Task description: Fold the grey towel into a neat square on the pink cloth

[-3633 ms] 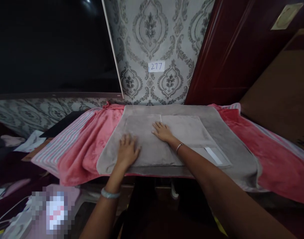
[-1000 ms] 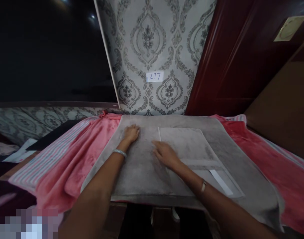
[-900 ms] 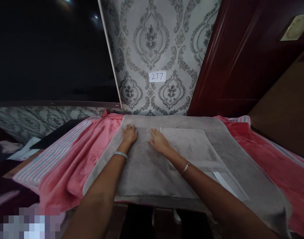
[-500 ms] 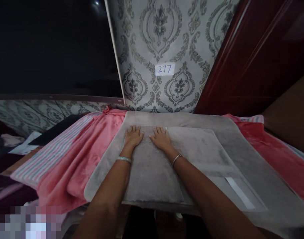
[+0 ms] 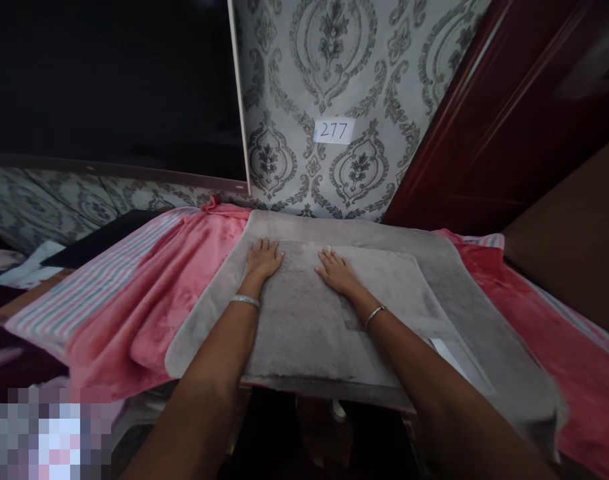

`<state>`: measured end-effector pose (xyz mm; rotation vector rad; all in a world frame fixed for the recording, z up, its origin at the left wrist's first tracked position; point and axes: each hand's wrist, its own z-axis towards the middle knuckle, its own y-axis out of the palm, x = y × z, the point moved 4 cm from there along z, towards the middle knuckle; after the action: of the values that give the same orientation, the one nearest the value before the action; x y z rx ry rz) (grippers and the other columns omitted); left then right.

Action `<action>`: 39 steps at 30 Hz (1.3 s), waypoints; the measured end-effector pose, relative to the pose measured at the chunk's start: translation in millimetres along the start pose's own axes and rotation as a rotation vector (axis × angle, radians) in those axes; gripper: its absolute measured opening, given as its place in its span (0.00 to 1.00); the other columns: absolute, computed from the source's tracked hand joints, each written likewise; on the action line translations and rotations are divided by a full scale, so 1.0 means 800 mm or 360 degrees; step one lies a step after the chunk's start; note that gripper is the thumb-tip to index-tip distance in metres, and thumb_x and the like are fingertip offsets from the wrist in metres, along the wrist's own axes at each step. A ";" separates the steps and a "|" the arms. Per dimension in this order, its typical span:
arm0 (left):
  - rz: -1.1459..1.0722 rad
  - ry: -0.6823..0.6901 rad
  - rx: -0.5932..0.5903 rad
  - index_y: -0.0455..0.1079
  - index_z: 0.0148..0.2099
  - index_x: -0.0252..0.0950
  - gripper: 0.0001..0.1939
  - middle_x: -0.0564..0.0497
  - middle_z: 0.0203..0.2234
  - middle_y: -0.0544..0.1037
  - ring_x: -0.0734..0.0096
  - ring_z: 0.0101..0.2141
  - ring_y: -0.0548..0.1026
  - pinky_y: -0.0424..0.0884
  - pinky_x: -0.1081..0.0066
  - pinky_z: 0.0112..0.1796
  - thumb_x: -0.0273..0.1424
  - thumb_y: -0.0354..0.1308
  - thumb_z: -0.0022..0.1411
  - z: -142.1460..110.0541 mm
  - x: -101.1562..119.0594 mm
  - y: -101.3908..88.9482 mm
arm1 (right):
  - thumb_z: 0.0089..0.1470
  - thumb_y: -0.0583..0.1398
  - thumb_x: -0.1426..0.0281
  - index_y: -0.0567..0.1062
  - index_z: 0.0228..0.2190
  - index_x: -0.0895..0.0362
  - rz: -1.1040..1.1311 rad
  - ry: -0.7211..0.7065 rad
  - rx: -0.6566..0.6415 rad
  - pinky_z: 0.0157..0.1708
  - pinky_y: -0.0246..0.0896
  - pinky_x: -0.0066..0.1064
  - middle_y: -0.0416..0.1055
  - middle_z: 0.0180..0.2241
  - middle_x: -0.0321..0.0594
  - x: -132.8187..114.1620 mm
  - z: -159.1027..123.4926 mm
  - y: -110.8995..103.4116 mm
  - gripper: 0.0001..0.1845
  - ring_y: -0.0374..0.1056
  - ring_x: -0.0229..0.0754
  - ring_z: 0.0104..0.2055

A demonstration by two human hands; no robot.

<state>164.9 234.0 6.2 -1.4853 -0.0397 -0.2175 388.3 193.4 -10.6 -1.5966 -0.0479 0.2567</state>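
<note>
A folded piece of grey plush cloth point(image 5: 304, 333) lies flat on a larger grey plush cloth point(image 5: 304, 225). My left hand point(image 5: 264, 259) rests palm down near the folded piece's far left corner, fingers spread. To its right, my right hand point(image 5: 337, 272) presses flat on the same piece near its far edge, with the fingers apart. Neither hand grips anything. A white strip point(image 5: 449, 357) shows to the right, partly behind my right forearm.
A pink plush blanket point(image 5: 184, 267) with a striped cloth point(image 5: 99, 267) lies to the left, and more pink-red blanket point(image 5: 524, 313) to the right. Behind are a dark screen point(image 5: 109, 87), a patterned wall with a paper marked 277 point(image 5: 334, 131), and a dark red door or panel point(image 5: 464, 147).
My right hand has slid to the right across the folded cloth, widening the gap between my hands. My left hand stays at the far left corner. The view has shifted slightly.
</note>
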 end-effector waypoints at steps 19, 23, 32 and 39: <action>0.0028 -0.0012 0.0005 0.56 0.72 0.43 0.34 0.42 0.71 0.54 0.46 0.70 0.49 0.53 0.45 0.64 0.51 0.41 0.69 0.002 -0.001 0.006 | 0.69 0.51 0.54 0.53 0.70 0.46 0.0056 -0.0728 -0.0056 0.68 0.31 0.61 0.40 0.72 0.39 -0.077 -0.026 0.011 0.33 0.33 0.56 0.73; 0.0030 -0.0007 0.0008 0.56 0.72 0.44 0.34 0.44 0.71 0.54 0.46 0.70 0.49 0.53 0.45 0.64 0.52 0.39 0.69 0.004 0.000 0.006 | 0.68 0.53 0.54 0.56 0.68 0.44 0.0177 -0.0993 -0.0094 0.69 0.31 0.59 0.43 0.72 0.37 -0.074 -0.097 0.008 0.31 0.32 0.54 0.74; 0.0056 0.0017 0.0091 0.59 0.70 0.43 0.33 0.42 0.69 0.58 0.46 0.69 0.52 0.57 0.45 0.62 0.49 0.39 0.69 0.002 0.004 -0.001 | 0.64 0.60 0.64 0.55 0.68 0.39 0.0338 -0.0877 -0.0127 0.70 0.31 0.55 0.42 0.72 0.32 -0.037 -0.268 0.023 0.36 0.29 0.48 0.74; 0.0124 0.0175 0.0266 0.71 0.61 0.39 0.26 0.40 0.58 0.72 0.51 0.59 0.67 0.58 0.49 0.62 0.37 0.41 0.69 -0.011 0.023 -0.027 | 0.60 0.61 0.70 0.59 0.67 0.45 0.0545 -0.0642 -0.0056 0.70 0.36 0.52 0.47 0.71 0.38 -0.029 -0.310 0.025 0.37 0.34 0.45 0.74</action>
<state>178.2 221.4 29.2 -1.3038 0.0865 -0.2269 411.3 -55.2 -22.2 -1.5612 -0.0905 0.8464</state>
